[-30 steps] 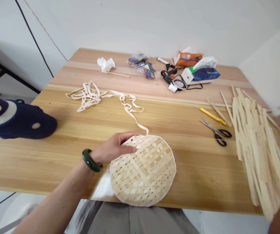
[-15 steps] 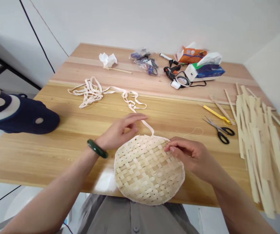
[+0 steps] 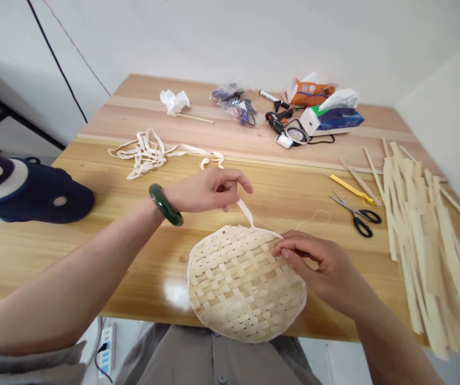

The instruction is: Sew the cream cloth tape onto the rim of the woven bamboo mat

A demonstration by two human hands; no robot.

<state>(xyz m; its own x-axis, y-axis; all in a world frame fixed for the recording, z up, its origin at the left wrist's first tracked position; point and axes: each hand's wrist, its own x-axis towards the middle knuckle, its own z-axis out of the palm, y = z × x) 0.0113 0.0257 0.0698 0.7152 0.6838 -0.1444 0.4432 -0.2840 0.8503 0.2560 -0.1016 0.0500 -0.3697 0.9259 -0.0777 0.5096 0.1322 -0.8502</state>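
A rounded panel woven from pale flat strips (image 3: 246, 289) rests on the table's front edge against my lap, with white fabric tape along its rim. From its top edge a loose length of tape (image 3: 246, 213) rises to my left hand (image 3: 216, 190). That hand is above the table beyond the panel, its fingers curled around the tape and the index finger bent outward. At the panel's upper right rim, my right hand (image 3: 320, 262) pinches a thin needle (image 3: 277, 244), mostly hidden by the fingers. Fine thread (image 3: 312, 218) lies on the table just beyond that hand.
More tape (image 3: 147, 155) is heaped at the back left. Scissors (image 3: 358, 214), a yellow-handled tool (image 3: 352, 189) and pale strips (image 3: 426, 240) lie to the right. Behind are a glue gun (image 3: 277, 120), tissue packs (image 3: 334, 115) and bagged items (image 3: 235, 104). A dark blue bag (image 3: 53, 190) stands left.
My left hand has lifted and turned, its fingers now curled on the tape, drawing that length up off the table. My right hand stays at the rim.
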